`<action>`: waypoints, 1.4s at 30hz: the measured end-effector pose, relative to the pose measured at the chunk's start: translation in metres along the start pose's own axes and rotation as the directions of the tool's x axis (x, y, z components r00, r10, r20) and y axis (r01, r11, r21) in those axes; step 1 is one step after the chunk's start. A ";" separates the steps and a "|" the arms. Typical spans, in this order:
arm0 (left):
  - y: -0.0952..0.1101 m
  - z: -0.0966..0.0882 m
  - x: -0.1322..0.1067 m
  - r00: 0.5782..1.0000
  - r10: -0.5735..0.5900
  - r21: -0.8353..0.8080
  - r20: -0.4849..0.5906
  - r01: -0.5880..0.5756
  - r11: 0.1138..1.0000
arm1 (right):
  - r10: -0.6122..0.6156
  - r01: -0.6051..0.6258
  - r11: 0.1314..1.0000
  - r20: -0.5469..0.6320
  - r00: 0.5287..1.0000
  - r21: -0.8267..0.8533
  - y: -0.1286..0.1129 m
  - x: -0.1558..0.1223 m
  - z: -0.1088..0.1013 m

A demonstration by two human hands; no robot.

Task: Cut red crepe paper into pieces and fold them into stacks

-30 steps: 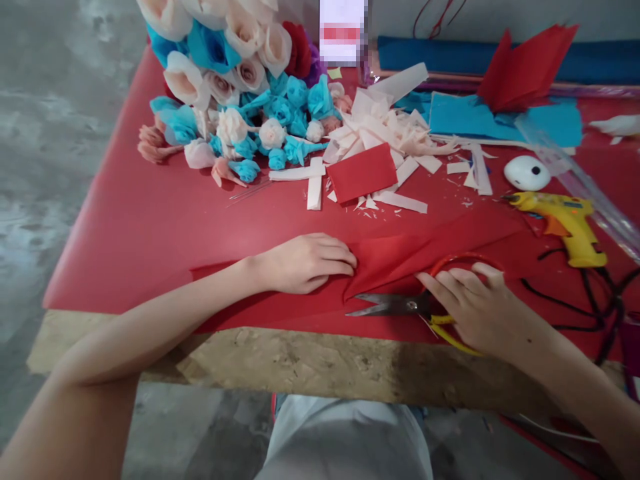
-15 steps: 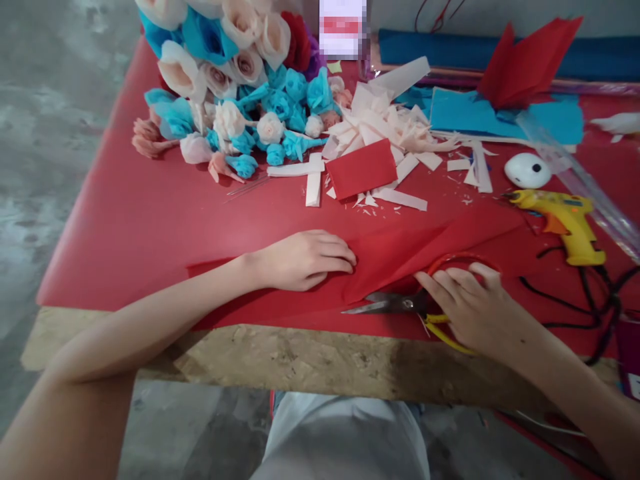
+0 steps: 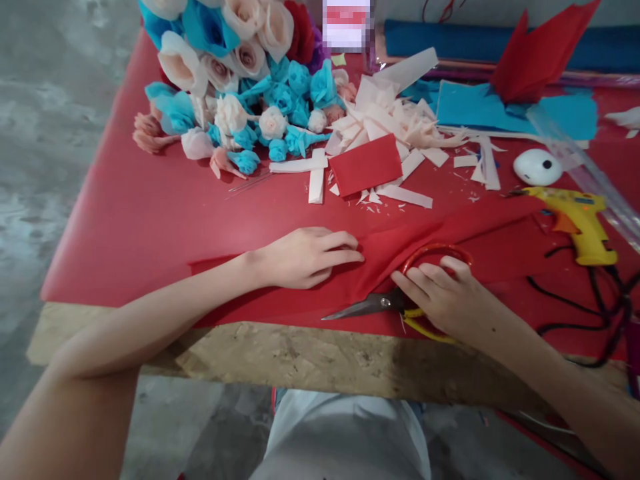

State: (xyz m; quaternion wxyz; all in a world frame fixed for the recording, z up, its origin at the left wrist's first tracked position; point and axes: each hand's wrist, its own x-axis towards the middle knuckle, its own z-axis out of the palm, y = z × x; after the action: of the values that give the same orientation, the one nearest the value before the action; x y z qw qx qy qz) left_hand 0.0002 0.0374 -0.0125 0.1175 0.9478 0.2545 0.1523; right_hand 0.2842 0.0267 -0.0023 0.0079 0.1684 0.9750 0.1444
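Observation:
My left hand [image 3: 315, 259] lies on a sheet of thin red paper [image 3: 383, 250], fingers stretched out and slightly apart. The paper looks like crepe and runs across the front of the table, with folds to the right of that hand. In my right hand [image 3: 445, 297] is a pair of scissors [image 3: 370, 306], its handles red and yellow. The blades point left and appear closed together. They lie along the near part of the red paper, below my left fingertips. My right fingers wrap around the handles and partly hide them.
A yellow glue gun [image 3: 585, 223] with a black cord lies at the right, near a white egg-shaped object [image 3: 537, 167]. Pale paper scraps [image 3: 380, 120] and a folded red piece [image 3: 367, 165] lie behind. Paper flowers [image 3: 250, 100] crowd the back left. The wooden table edge [image 3: 300, 353] is close.
My right hand has moved left with the scissors, and their blades have closed. The red paper has bunched a little beside it. My left fingers have spread slightly.

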 end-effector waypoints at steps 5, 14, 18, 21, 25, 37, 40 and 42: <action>-0.001 0.001 0.000 1.000 0.000 0.000 0.025 0.000 1.000 | -0.041 0.041 0.999 -0.075 0.996 -0.011 0.006 0.005 -0.003; -0.004 0.004 0.001 0.996 0.081 -0.030 -0.034 -0.082 0.996 | -0.053 0.052 0.999 -0.108 0.993 -0.010 0.010 0.006 -0.004; -0.004 0.004 0.000 0.996 0.079 -0.035 -0.038 -0.080 0.996 | -0.071 0.073 0.997 -0.125 0.990 0.017 0.010 0.004 -0.005; -0.004 0.004 0.001 0.995 0.085 -0.042 -0.044 -0.087 0.995 | -0.099 0.100 0.995 -0.101 0.990 0.006 0.010 0.003 -0.007; -0.005 0.004 0.001 0.996 0.077 -0.067 -0.043 -0.080 0.995 | -0.025 0.028 0.999 -0.078 0.997 0.046 0.007 0.000 -0.008; -0.003 0.004 0.000 0.997 0.063 -0.104 -0.046 -0.067 0.992 | 0.037 -0.035 0.999 -0.034 0.999 0.041 -0.011 0.014 -0.007; -0.004 0.003 0.001 0.999 0.050 -0.084 -0.014 -0.051 0.995 | -0.010 0.014 0.998 -0.068 0.998 0.067 -0.009 0.021 -0.007; -0.004 0.002 0.002 0.999 0.046 -0.071 0.008 -0.046 0.996 | -0.042 0.048 0.996 -0.079 0.996 0.078 -0.006 0.023 -0.007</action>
State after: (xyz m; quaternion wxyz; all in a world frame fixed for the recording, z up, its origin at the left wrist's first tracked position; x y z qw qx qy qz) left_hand 0.0006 0.0412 -0.0157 0.1487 0.9494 0.2265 0.1591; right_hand 0.2599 0.0272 0.0030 -0.0334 0.1407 0.9832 0.1117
